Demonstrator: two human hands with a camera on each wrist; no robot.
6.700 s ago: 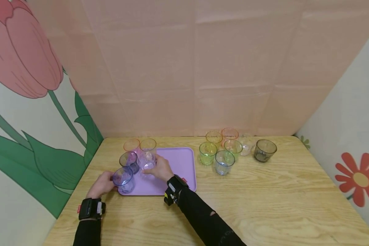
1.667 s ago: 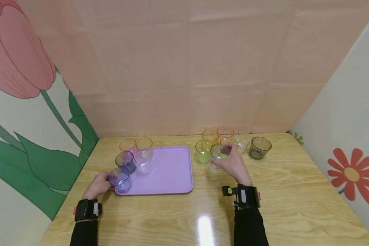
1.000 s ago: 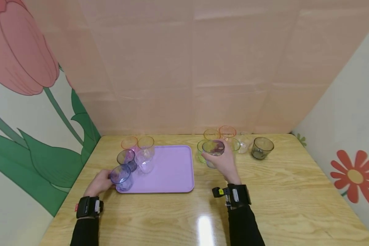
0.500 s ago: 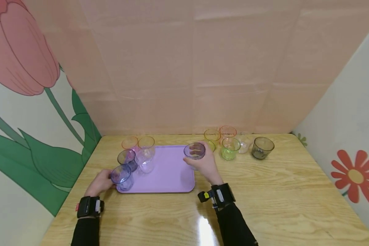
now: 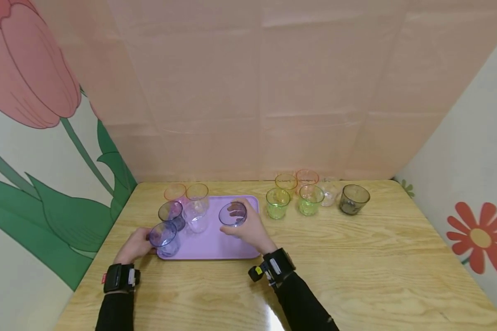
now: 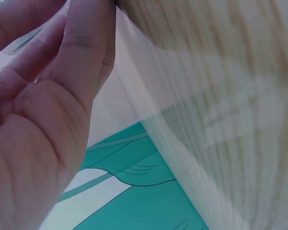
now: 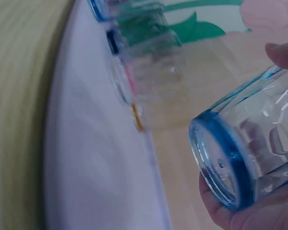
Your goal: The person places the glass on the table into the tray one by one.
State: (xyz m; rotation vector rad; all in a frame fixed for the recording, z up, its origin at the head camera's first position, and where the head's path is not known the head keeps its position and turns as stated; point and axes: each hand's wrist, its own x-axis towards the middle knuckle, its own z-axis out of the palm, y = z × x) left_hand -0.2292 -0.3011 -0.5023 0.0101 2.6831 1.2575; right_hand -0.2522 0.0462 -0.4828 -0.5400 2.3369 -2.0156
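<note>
My right hand [image 5: 250, 230] grips a light-blue drinking glass [image 5: 231, 219], thumb on the near side, above the purple tray [image 5: 215, 249]. In the right wrist view that glass [image 7: 233, 153] is tilted by the camera angle, its blue base facing the lens. My left hand [image 5: 131, 247] is at the tray's left edge, beside a blue glass [image 5: 165, 241]; its fingertips are hidden, so whether they hold tray or glass is unclear. Further along the tray's left side stand a dark-blue glass [image 5: 172, 216], a clear glass [image 5: 196, 219], an orange-rimmed glass [image 5: 175, 193] and an amber-rimmed glass [image 5: 197, 193].
Right of the tray, two green glasses [image 5: 277, 206] stand in front of a yellow-rimmed glass [image 5: 286, 181] and a red-rimmed glass [image 5: 307, 177]. A clear glass [image 5: 328, 193] and a smoky grey glass [image 5: 353, 200] stand farther right on the wooden table [image 5: 356, 266].
My right hand left the clear glass on the tray, took the light-blue glass from the right-hand group, and carried it left over the tray. My left hand stays at the tray's left edge.
</note>
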